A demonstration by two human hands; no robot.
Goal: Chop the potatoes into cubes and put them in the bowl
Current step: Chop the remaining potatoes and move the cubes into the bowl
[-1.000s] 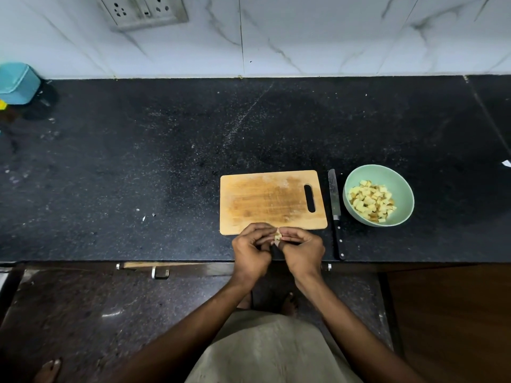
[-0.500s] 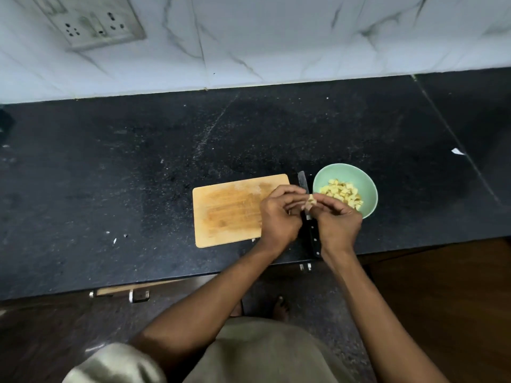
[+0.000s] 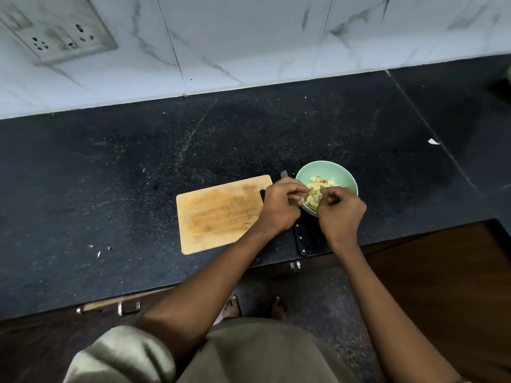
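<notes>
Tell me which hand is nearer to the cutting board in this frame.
Left. The left hand sits at the cutting board's right edge, overlapping it in view. The right hand is farther right, over the bowl's near rim.

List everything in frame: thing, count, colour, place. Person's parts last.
bowl: 1, pale green, on counter right of the board
potato cubes: many, pale yellow, in the bowl, partly hidden by the hands
cutting board: 1, light wood, on counter, left of the bowl
knife: 1, black handle, between board and bowl, mostly under the hands
counter: 1, black speckled
paper scrap: 1, white, far right of counter
socket plate: 1, grey, on wall, upper left
wall tiles: white marbled, behind counter
left hand: 1, at bowl's left rim; grip unclear
right hand: 1, over bowl's near rim; grip unclear
feet: 2, bare, on floor
</notes>
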